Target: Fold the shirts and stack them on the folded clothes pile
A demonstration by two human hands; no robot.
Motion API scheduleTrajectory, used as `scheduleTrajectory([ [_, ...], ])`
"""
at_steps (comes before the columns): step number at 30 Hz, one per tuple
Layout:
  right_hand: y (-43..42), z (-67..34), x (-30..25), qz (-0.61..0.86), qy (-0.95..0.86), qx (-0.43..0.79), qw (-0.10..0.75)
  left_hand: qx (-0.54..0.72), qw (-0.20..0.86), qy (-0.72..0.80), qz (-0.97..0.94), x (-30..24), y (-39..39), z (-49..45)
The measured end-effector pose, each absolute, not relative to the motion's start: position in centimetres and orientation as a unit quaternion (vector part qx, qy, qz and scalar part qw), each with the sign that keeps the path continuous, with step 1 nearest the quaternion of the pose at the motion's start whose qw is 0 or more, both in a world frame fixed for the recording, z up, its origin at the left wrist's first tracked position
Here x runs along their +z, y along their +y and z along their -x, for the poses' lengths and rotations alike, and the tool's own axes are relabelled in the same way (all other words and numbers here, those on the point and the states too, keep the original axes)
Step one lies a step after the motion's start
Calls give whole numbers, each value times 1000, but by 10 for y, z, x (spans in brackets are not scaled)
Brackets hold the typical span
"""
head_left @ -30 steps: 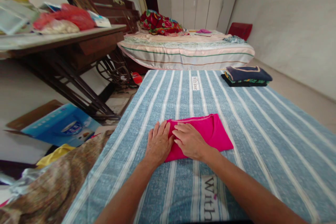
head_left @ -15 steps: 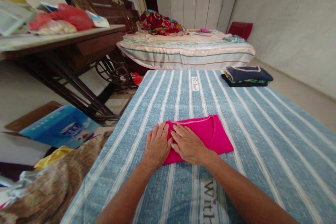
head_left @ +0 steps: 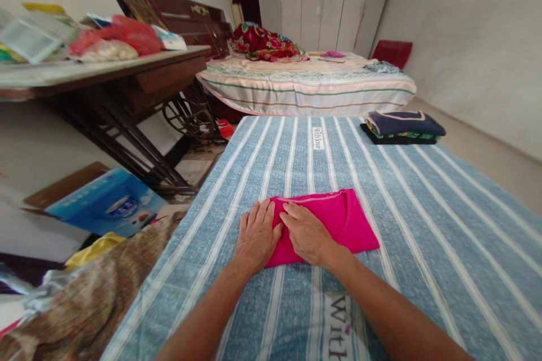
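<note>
Blue-and-white striped bedspread (head_left: 305,172) fills the head view, and front and centre lies the folded pink cloth (head_left: 359,231)! Left hand (head_left: 257,234) is laid flat over its nine o'clock end, fingers slightly spread, thumb stretched onto the pink. Right hand (head_left: 307,234) comes in from five o'clock, fingers loosely bent, tips on the fabric beside that thumb; whether it pinches a fold, I can't tell. From the cloth's middle, its three o'clock end lies uncovered, corners showing, a seam along the twelve o'clock edge. Wide striped fabric runs up to the folded pile (head_left: 404,127) at one o'clock, well apart. Bedspread's edge drops away toward nine, with a blue box (head_left: 114,203) beyond, and a sewing table (head_left: 169,67) at ten!
</note>
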State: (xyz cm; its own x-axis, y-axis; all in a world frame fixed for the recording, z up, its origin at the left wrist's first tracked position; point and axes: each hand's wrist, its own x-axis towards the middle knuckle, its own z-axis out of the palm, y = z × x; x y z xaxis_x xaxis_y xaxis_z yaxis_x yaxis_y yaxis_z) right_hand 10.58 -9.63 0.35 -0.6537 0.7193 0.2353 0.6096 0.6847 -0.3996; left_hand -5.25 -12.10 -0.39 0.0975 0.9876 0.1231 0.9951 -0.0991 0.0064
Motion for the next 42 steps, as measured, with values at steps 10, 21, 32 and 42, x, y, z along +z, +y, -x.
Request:
scheduleTrajectory([
  [10,-95,-105,2,369,-897,150,191,-55,39,-670,739,-3,-121,52],
  [21,-79,-141,26,366,-852,155,341,-76,25,-666,741,-1,-123,51],
  [32,-71,-169,0,391,-880,145,227,-61,12,-672,738,2,-122,50],
  [42,-70,-169,-1,392,-879,153,225,-79,9,-672,736,4,-121,50],
])
